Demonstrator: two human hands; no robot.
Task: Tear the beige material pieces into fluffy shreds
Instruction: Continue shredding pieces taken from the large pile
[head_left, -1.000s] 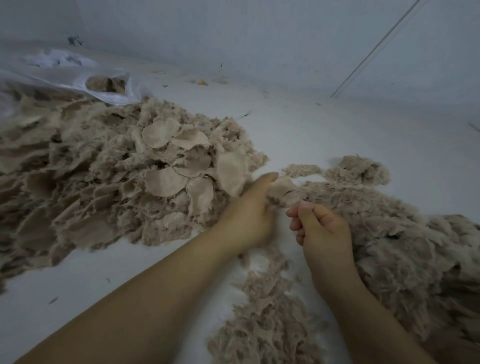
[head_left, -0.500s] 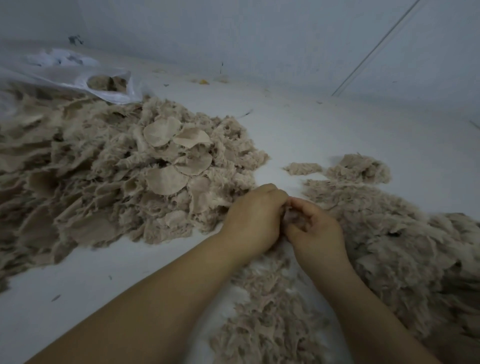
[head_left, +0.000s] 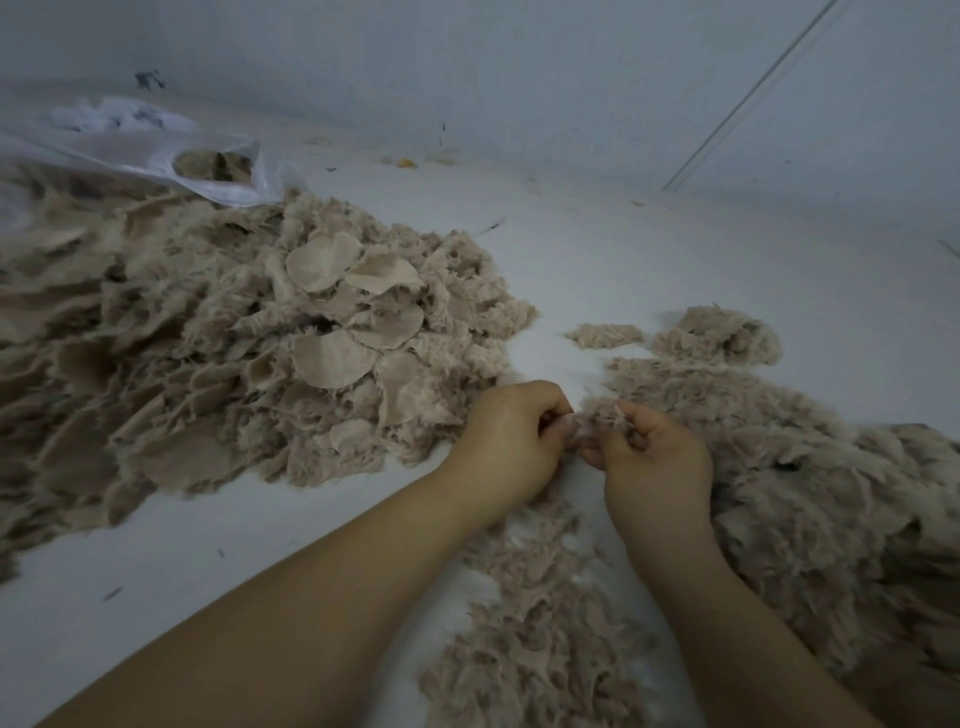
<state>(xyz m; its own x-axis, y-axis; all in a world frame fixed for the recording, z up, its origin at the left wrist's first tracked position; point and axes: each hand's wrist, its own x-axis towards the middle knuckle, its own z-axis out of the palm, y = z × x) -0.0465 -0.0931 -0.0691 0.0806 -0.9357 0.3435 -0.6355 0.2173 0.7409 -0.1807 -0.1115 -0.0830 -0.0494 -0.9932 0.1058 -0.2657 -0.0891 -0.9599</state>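
A: We are starting at the far left, where the big heap (head_left: 218, 364) of beige material is lying on the white surface (head_left: 649, 260). It is looking matted and ragged, with several smooth, round, flat pieces (head_left: 322, 262) sitting on its top, their weave faintly showing.

B: Behind that heap we are seeing a clear plastic bag (head_left: 156, 150) with a few more beige pieces inside.

A: Just right of the heap, our left hand (head_left: 511, 441) is curling its fingers and pinching one end of a small beige piece (head_left: 597, 415). That piece is looking frayed and wispy along its upper edge.

B: Our right hand (head_left: 652, 462) is clamping the other end of it, thumb and fingers curled, and the two hands are almost touching.

A: Below the hands, nearer to us than the heap, a strip of loose shreds (head_left: 530, 623) is lying, feathery and pale.

B: Further right of the heap, the fluffy pile (head_left: 810, 493) is spreading to the frame's edge, soft and tufted, with two small clumps (head_left: 717, 338) lying at its far end.
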